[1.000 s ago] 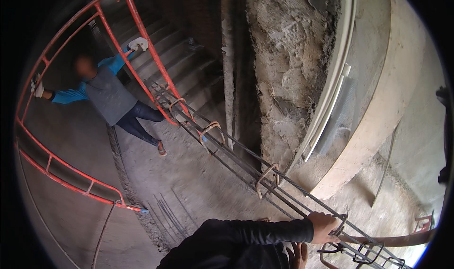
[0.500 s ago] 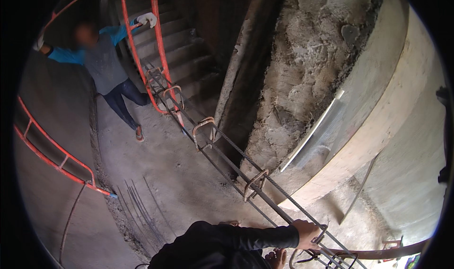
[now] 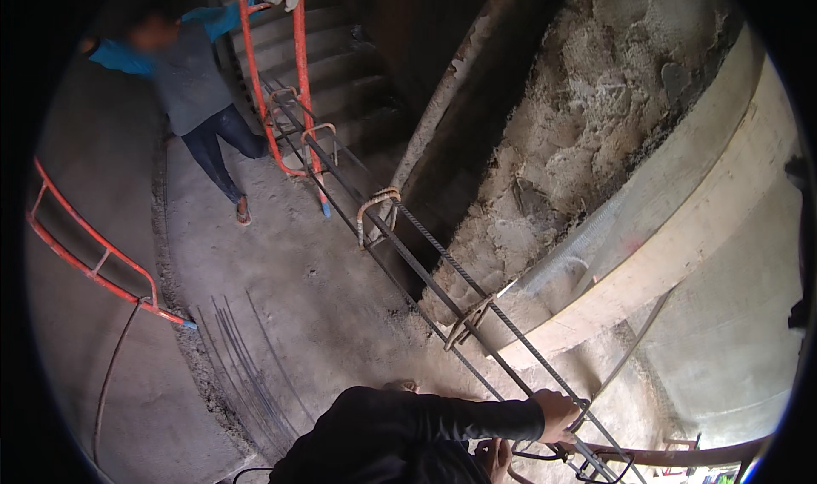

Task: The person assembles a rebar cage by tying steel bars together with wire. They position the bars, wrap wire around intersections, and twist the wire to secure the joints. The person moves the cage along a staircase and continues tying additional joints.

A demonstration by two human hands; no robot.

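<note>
A long cage of ribbed rebar (image 3: 447, 267) runs diagonally from the upper left to the lower right, with bent steel stirrups (image 3: 468, 324) spaced along it. My left hand (image 3: 559, 415) comes across in a black sleeve and is closed on the rebar near its lower right end, beside a stirrup. The grip's underside is hidden. Below that hand, dark bent steel pieces (image 3: 608, 467) hang around the bars. My right hand does not show. Bare skin at the lower edge, seemingly a foot (image 3: 494, 458), is partly covered by my sleeve.
A co-worker (image 3: 200, 84) in a grey and blue shirt stands at the upper left, one gloved hand on an orange metal frame (image 3: 299, 50). Concrete stairs (image 3: 332, 50) rise behind. Loose rods (image 3: 242, 356) lie on the floor. A curved concrete wall (image 3: 664, 254) stands right.
My view has shifted slightly, so the cage and co-worker sit elsewhere in the picture. My left hand keeps its grip on the rebar. The co-worker's gloved hand stays on the orange frame.
</note>
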